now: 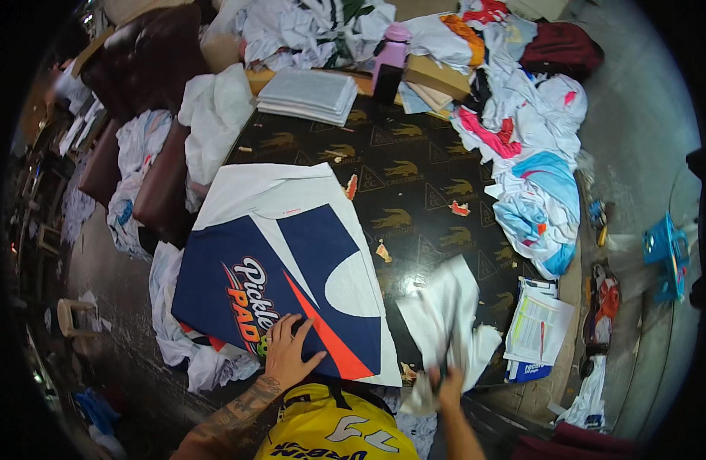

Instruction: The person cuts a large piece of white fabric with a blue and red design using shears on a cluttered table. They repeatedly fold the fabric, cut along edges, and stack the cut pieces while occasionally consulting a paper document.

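My left hand (pixel 289 351) lies flat with fingers spread on a navy, white and orange printed cloth panel (pixel 238 264). The panel has lettering and a curved white area at its right, and covers the left half of the table. My right hand (pixel 449 389) is closed at the table's near edge, holding a crumpled white cloth scrap (pixel 443 295) that is smeared by motion. A narrow dark shape shows at these fingers, too blurred to name.
Black patterned table (pixel 414 192) with torn bits. Folded white cloth stack (pixel 307 93), pink bottle (pixel 391 50) and dark phone (pixel 387 83) at the back. Papers (pixel 538 322) by the right edge. Heaped cloth (pixel 541 199) to the right; maroon chair (pixel 142 61) and blue plastic stool (pixel 666 257) beyond.
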`<state>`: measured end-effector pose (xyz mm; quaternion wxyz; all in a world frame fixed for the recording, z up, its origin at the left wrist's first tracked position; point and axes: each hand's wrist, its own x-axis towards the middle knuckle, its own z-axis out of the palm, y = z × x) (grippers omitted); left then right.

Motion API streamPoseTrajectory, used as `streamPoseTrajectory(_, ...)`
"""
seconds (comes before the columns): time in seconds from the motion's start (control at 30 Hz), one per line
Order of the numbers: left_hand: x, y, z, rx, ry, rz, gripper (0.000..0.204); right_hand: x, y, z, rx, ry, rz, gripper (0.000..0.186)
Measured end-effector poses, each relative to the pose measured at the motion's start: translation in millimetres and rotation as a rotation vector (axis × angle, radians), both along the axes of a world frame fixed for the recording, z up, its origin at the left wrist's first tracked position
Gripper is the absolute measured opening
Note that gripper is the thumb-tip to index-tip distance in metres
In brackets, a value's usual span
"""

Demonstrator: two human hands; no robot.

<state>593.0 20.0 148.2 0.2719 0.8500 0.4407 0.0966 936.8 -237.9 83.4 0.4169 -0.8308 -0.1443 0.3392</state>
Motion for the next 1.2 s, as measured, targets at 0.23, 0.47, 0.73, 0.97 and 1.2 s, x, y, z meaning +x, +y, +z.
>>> streamPoseTrajectory(0.23, 116.3, 15.9, -31.6, 0.04, 0.381, -0.026, 0.137, -131.1, -260.4, 102.5, -0.539, -0.149, 0.053, 0.039)
streamPoseTrajectory(0.47, 280.1, 148.8, -33.0, 0.255, -0.017, -0.102, 0.111, 1.1, -97.5, 70.8, -0.284, -0.428, 0.153, 0.057)
streamPoseTrajectory(0.73, -13.2, 165.9, -43.2, 0.324, 0.184, 0.456, 0.091, 99.7, -37.7, 47.4, -0.46, -0.665, -0.08, 0.051)
streamPoseTrajectory(0.97, -137.9, 201.9, -92.2, 0.317, 0.374, 0.523, 0.105, -54.4, 47.5, 23.9, -0.498, -0.717, 0.5, 0.078)
streamPoseTrajectory(1.2, 36.7, 364.5, -82.2, 0.213, 0.439, 0.352, 0.109, 135.5, 256.6, 9.0, -0.643, -1.115, 0.854, 0.087)
